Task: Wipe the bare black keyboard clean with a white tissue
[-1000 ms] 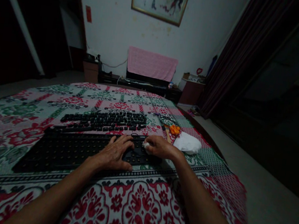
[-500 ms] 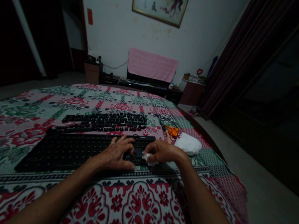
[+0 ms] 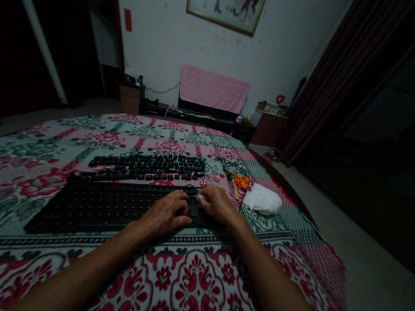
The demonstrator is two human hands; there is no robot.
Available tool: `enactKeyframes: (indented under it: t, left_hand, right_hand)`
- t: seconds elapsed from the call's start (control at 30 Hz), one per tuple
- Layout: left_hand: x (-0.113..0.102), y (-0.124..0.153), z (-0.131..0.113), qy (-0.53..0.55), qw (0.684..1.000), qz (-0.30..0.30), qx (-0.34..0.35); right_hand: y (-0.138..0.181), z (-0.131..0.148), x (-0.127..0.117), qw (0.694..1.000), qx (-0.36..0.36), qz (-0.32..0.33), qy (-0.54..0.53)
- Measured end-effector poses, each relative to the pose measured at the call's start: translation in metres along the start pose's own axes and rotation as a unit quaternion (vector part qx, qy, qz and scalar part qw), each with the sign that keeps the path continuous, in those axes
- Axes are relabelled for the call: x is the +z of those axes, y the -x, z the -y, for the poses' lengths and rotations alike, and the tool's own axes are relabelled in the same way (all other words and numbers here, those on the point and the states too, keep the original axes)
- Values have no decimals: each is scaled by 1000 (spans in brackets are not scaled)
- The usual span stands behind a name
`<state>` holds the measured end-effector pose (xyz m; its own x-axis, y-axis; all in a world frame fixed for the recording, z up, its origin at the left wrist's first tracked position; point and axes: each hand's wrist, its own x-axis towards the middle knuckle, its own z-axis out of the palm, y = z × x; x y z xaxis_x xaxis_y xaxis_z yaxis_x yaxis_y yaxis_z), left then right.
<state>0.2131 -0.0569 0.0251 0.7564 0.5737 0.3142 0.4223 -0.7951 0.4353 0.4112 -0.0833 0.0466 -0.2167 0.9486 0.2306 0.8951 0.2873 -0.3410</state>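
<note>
A black keyboard (image 3: pixel 100 204) without its keycaps lies lengthwise on the patterned cloth, rows of small switch stems showing. My left hand (image 3: pixel 168 211) rests on its right half, fingers bent and thumb apart, pressing on the board rather than wrapped around it. Close beside it, my right hand (image 3: pixel 215 202) is closed on a crumpled white tissue (image 3: pixel 200 197) at the upper right end of the keyboard. Only a small bit of the tissue shows between the fingers. Behind the keyboard lie many loose black keycaps (image 3: pixel 154 165) in rough rows.
A white bundle (image 3: pixel 263 200) lies to the right, beside an orange item (image 3: pixel 242 182), a wooden-looking handle (image 3: pixel 235 190) and a dark cable (image 3: pixel 234 166). The floral cloth (image 3: pixel 193 283) covers the table. Beyond it, a pink towel (image 3: pixel 215 89) drapes over a screen.
My right hand has moved away from me, from the keyboard's near right part to its upper right edge, tissue still in it. My left hand's fingers have drawn in slightly.
</note>
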Motion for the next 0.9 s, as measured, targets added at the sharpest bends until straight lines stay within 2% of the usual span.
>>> enactKeyframes:
  t: [0.13,0.27,0.33,0.47,0.53,0.73,0.9]
  left_hand:
    - [-2,0,-3,0,1000,17,-14]
    - [-3,2,-3,-5,1000,17,-2]
    - [-5,4,-2,-7,1000,22,8]
    - [-6,7,1,-17,999,43,17]
    - [-5,7,3,-26,999,40,26]
    - [-3,8,2,-57,996,-3,64]
    - [-6,10,0,-81,995,11,64]
  right_hand:
    - [4,3,-13,995,-45,87,-10]
    - [6,-1,-19,988,-41,138,-49]
    - [4,-4,-17,990,-31,118,-72]
    - [-1,-2,-7,999,17,-26,-37]
    - [-2,2,-3,999,27,-39,-7]
    - [2,9,-10,999,-9,39,16]
    - [4,-5,-18,986,-18,144,-81]
